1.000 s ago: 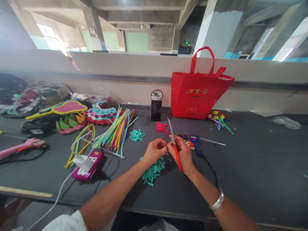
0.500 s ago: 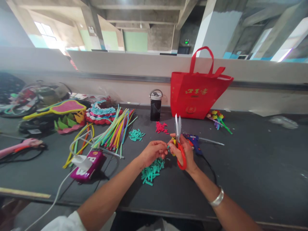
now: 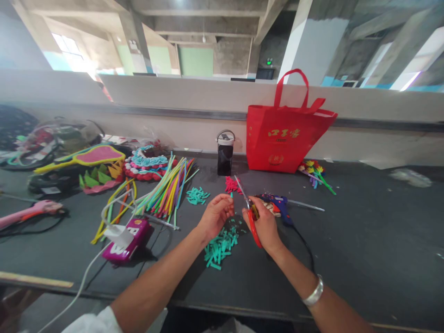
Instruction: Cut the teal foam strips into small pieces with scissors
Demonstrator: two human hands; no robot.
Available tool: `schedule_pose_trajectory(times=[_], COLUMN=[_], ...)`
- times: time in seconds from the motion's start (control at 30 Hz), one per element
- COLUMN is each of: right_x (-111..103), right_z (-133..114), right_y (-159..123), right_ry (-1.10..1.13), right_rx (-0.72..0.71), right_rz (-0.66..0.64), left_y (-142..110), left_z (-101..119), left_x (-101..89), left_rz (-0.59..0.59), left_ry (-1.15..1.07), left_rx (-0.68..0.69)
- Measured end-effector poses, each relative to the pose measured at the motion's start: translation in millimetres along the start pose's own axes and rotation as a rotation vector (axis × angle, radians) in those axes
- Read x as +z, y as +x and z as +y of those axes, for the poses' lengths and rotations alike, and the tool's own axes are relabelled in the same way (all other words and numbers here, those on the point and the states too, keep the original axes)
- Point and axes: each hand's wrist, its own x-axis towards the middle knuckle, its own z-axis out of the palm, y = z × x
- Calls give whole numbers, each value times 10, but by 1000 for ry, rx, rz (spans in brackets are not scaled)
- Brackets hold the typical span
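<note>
Between the thumb and fingers of my left hand (image 3: 218, 215) a small teal strip (image 3: 231, 196) is pinched, its tip pointing up. My right hand (image 3: 265, 224) grips red-handled scissors (image 3: 255, 229), whose blades point up and to the left, close to the strip. Just below my left hand lies a heap of cut teal pieces (image 3: 218, 252). A smaller teal pile (image 3: 197, 195) sits farther off to the left, and a pile of pink-red pieces (image 3: 233, 184) is beyond the scissor tips.
A blue glue gun (image 3: 282, 206) with a cord lies right of my right hand. Behind stand a dark bottle (image 3: 225, 157) and a red bag (image 3: 286, 138). Left are colourful sticks (image 3: 166, 189), a purple power strip (image 3: 128, 240) with a white cable, and floral garlands (image 3: 147, 162).
The scissors have swung from upright to tilted left, and my right hand has lowered slightly. My left hand has moved a little left and up, away from my right, with the teal strip now showing.
</note>
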Motion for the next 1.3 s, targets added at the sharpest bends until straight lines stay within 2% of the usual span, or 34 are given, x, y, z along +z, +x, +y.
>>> schedule_pose_trajectory(times=[0.2, 0.43, 0.6, 0.8, 1.1, 1.3], right_x=[50, 67, 61, 61, 88, 108], right_z=[-44, -62, -46, -26, 19, 69], right_y=[-76, -106, -95, -102, -111, -90], right_ry=[-235, -386, -452, -484, -441, -338], right_rx=[-107, -128, -160, -186, -199, -141], right_rz=[-67, -43, -16, -6, -28, -30], left_y=[3, -15, -39, -34, -19, -11], left_z=[19, 12, 15, 9, -17, -1], left_x=[20, 30, 62, 51, 17, 23], left_rz=[33, 37, 100, 150, 106, 83], left_ry=[-53, -21, 26, 57, 35, -16], left_rx=[71, 123, 177, 204, 173, 148])
